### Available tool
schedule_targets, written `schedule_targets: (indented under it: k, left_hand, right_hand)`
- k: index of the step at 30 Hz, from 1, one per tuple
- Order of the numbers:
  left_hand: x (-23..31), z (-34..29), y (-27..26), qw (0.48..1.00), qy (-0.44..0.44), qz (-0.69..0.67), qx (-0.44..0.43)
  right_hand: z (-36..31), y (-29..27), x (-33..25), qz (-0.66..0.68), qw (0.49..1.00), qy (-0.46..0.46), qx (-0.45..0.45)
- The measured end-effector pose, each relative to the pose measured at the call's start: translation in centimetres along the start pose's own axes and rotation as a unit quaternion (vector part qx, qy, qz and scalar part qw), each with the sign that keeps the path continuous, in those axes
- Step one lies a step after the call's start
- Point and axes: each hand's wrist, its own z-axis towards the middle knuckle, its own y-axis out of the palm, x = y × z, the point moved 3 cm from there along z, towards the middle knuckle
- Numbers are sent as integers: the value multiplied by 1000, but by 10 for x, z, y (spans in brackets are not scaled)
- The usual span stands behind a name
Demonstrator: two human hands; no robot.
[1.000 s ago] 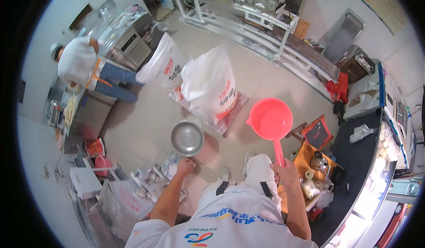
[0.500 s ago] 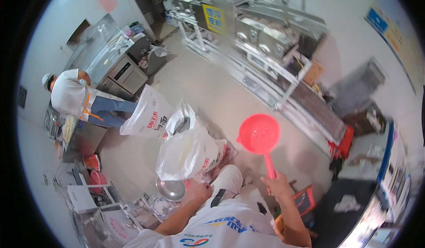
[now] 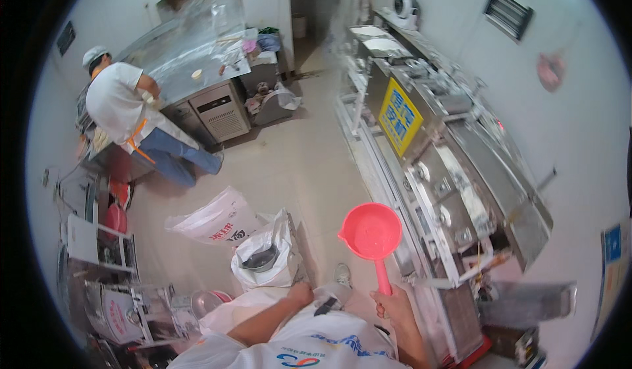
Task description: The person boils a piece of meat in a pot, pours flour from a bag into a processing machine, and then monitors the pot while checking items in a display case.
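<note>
My right hand [image 3: 393, 303] is wrapped round the handle of a pink-red plastic water dipper [image 3: 372, 231]. Its round bowl faces up, with a small spout on the left side; a few wet-looking glints show inside, but I cannot tell how much it holds. My left hand [image 3: 301, 294] is closed low in front of me, beside a white sack [image 3: 253, 298] partly under my forearm. What its fingers grip, if anything, is hidden. Just beyond stands an open white sack [image 3: 288, 237] with a metal bowl [image 3: 261, 258] in its mouth.
Another white sack [image 3: 220, 219] leans farther left. A long steel machine [image 3: 441, 191] with a yellow sign runs along the right. At the far left a co-worker [image 3: 122, 102] bends over a steel counter [image 3: 191, 82]. A white rack [image 3: 141, 303] stands near left.
My view has swung, so the machine looms nearer on the right and the sacks sit lower. The dipper stays in my right hand; the left hand remains closed. The co-worker still leans over the counter.
</note>
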Motion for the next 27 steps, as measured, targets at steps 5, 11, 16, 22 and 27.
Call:
schedule_targets:
  k: [5,11,16,22,27]
  left_hand:
    - [37,109,-109,994,20,-101,32]
    - [-9,237,-202,970,-70,-202,119]
    - [-93,290,-260,975,-205,-40,-74]
    - [-87,314,-353,876,-374,-301,45]
    - [-101,425,-432,964,-148,-173,135]
  right_hand:
    - [139,30,-148,-20,998,10,-58]
    - [333,95,-316,-56,990,-23,-131]
    - [482,153,-447,-90,980,-70,-164]
    - [617,239,-614,-71,979,-39,-188]
    - [735,300,-730,-39,980,-45,-188]
